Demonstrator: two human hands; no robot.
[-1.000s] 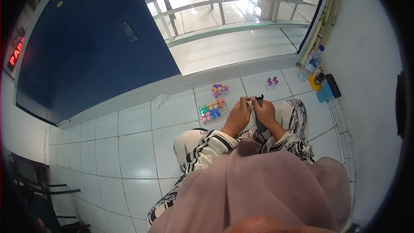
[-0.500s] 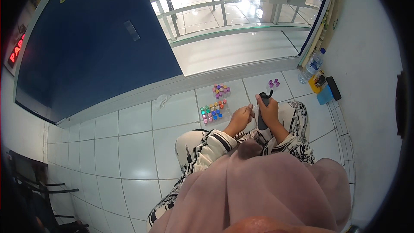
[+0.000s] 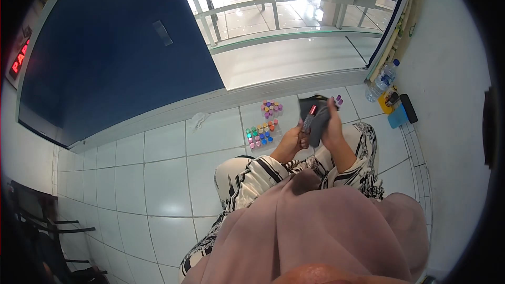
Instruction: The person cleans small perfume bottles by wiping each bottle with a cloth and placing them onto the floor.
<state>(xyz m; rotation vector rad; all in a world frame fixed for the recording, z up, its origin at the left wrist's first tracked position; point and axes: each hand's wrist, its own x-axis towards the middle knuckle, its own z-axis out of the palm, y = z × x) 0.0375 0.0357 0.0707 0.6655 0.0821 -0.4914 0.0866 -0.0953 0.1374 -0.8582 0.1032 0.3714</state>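
My left hand (image 3: 292, 141) is closed round the lower end of a small slim clear bottle with a red cap (image 3: 313, 110). A dark grey cloth (image 3: 319, 126) is spread beside and behind the bottle. My right hand (image 3: 333, 128) grips that cloth along its right side, fingers partly hidden by it. Left of my hands, small bottles with green, blue, pink and orange caps (image 3: 261, 135) stand in rows in a clear holder. Just beyond them is a cluster of pink, purple and yellow caps (image 3: 271, 108). A few purple-capped pieces (image 3: 339, 100) show behind the cloth.
A blue sliding panel (image 3: 121, 37) and a glass display case (image 3: 294, 37) stand ahead. At right, near the wall, are a water bottle (image 3: 385, 78), a yellow container (image 3: 385, 106) and a blue-and-black item (image 3: 402, 114). A crumpled white piece (image 3: 199, 121) lies on the tiles.
The grey cloth has opened out from a narrow bundle and spread toward my left hand. The red-capped bottle now shows against it. My right hand has turned and shifted slightly right.
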